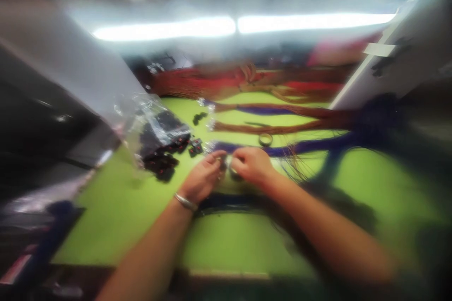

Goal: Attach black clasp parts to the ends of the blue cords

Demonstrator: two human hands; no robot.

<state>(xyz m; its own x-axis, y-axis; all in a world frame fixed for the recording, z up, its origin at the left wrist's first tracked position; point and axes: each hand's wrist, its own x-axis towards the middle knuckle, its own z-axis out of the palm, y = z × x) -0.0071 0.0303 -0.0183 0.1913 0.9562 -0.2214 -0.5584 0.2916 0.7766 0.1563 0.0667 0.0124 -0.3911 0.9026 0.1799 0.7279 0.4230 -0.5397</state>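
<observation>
My left hand (205, 174), with a metal bangle (185, 201) at its wrist, is closed with thumb and fingers pinched. Close beside it my right hand (252, 164) is closed too, its fingers curled. A small, blurred dark and pale piece (223, 162) shows between the fingertips of both hands; its kind cannot be made out. Just behind the hands runs a bundle of purple wires (307, 146), with pale ends (210, 146) at its left. A ring-shaped roll (265, 139), perhaps tape, lies beyond my right hand. Dark strands (229, 201) pass beneath my wrists.
A clear plastic bag (164, 127) spills black connectors (160, 165) onto the green work surface (95, 216) at left. Brown wire bundles (268, 128) lie further back, before a large red and brown pile (205, 82). White panels (88, 56) stand at both sides; tube lights (165, 28) hang behind.
</observation>
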